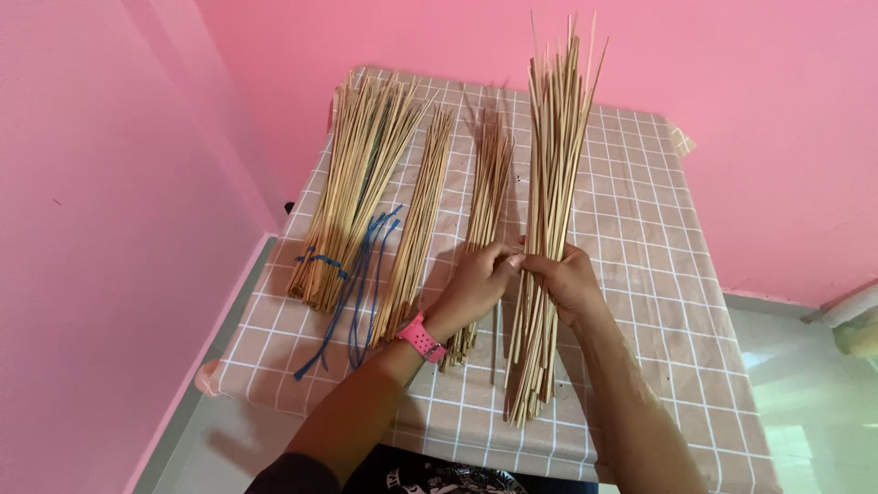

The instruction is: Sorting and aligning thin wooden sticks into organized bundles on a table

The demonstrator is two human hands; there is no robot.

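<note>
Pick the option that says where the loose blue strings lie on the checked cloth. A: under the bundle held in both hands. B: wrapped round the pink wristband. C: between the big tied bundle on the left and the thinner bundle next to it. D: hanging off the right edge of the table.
C: the loose blue strings lie on the cloth between the big tied bundle and the thinner bundle.

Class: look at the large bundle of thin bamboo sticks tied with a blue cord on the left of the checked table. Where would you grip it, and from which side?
Grip the large tied bundle of thin bamboo sticks at its blue cord band, coming from above. The sticks are pulled tight there and fan out loosely at the far end, so a hold at the band probably keeps them together. Its left side is free; loose blue cords lie on its right.
</note>
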